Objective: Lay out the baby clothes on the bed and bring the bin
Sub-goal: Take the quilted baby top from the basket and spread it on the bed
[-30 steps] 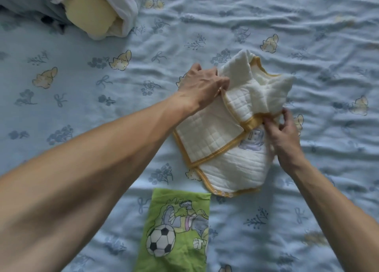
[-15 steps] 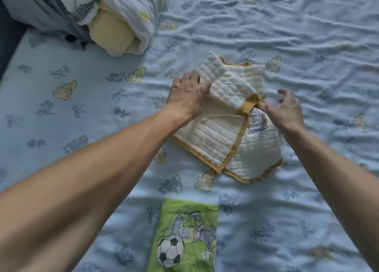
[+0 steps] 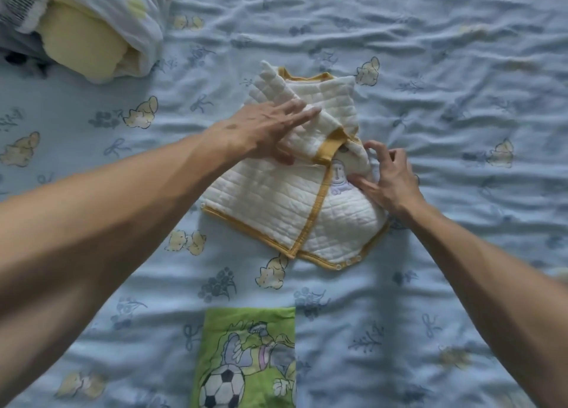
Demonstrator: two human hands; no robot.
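Pressing flat-fingered, the left hand [image 3: 264, 128] pins the quilted baby top's [image 3: 276, 201] folded sleeve; the right hand [image 3: 387, 180], fingers spread loosely, touches its edge. Lifting either risks the fold springing loose.

The baby garment [image 3: 276, 198] is soft quilted cloth, cream and matt, its stitched squares puffy, edged in a smoother mustard-yellow binding with small snap studs along the hem. Beneath it, the bed sheet [image 3: 461, 254] is thin, matt, wrinkled printed cotton-like cloth. Nearer than the garment lies a green cloth [image 3: 246, 361], flat, smooth-woven and printed. Beyond the garment's left, the bundle [image 3: 101, 29] looks gauzy over pale-yellow fleecy fabric.
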